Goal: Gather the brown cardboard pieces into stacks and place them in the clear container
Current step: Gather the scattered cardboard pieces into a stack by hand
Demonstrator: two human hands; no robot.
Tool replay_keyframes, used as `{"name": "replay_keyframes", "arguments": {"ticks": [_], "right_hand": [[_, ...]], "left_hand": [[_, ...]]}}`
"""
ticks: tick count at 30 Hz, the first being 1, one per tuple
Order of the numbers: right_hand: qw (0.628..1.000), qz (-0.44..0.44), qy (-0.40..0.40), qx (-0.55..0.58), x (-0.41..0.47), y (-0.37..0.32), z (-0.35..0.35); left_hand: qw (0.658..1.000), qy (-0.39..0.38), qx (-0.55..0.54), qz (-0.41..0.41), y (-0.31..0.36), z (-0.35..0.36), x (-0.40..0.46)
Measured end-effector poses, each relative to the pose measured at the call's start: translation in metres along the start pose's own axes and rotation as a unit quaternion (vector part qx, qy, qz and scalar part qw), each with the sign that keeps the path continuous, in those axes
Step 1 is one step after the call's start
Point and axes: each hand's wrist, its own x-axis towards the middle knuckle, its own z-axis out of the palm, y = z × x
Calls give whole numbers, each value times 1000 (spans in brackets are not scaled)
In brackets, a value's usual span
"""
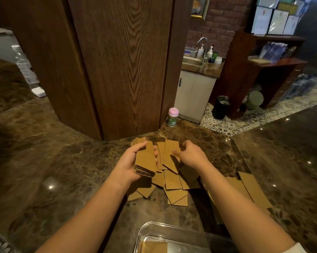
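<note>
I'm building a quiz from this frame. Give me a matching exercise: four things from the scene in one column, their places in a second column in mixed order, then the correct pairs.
Things:
1. cardboard stack
2. clear container
3. pink-lidded bottle
4. loose cardboard pieces

Places:
A. standing on the counter beside the wooden pillar
B. scattered on the marble counter between the two forearms
C. held in the left hand
D. at the bottom edge of the view, nearest the person, with some cardboard already inside

Pairs: 1-C, 2-D, 3-A, 4-B
</note>
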Motion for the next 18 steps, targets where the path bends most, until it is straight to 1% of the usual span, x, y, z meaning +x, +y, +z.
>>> {"name": "replay_keyframes", "arguments": {"ticks": [1, 3, 5, 7, 9, 11, 12, 14, 16, 17, 18], "right_hand": [[999, 23, -23, -37, 2, 3, 4], [998, 23, -42, -46, 5, 5, 9], [998, 5, -57, -5, 9, 7, 8], [997, 6, -65, 33, 10, 8, 6], [994, 18, -43, 103, 8, 8, 1], [970, 36, -21, 240, 4, 6, -11], [951, 40, -21, 305, 1, 5, -19], [904, 35, -48, 424, -9, 0, -37], [864, 3, -89, 496, -23, -8, -48], [852, -17, -110, 512, -32, -13, -50], [848, -36, -122, 514, -43, -19, -49]], "left_hand": [[1000, 8, 5, -2, 0, -2, 1], [1000, 18, 20, -9, 0, -5, 2], [999, 27, 25, -9, 0, -6, 1], [999, 35, 28, -8, -1, -6, -1], [999, 42, 31, -9, -1, -6, -1], [999, 39, 28, -5, 0, -5, -2], [999, 27, 33, 2, 1, -4, -2], [999, -4, 41, 21, 2, -2, -4], [998, -28, 40, 29, 4, 2, -5], [998, -46, 45, 18, 3, 5, -7], [996, -70, 56, 0, 1, 10, -12]]}}
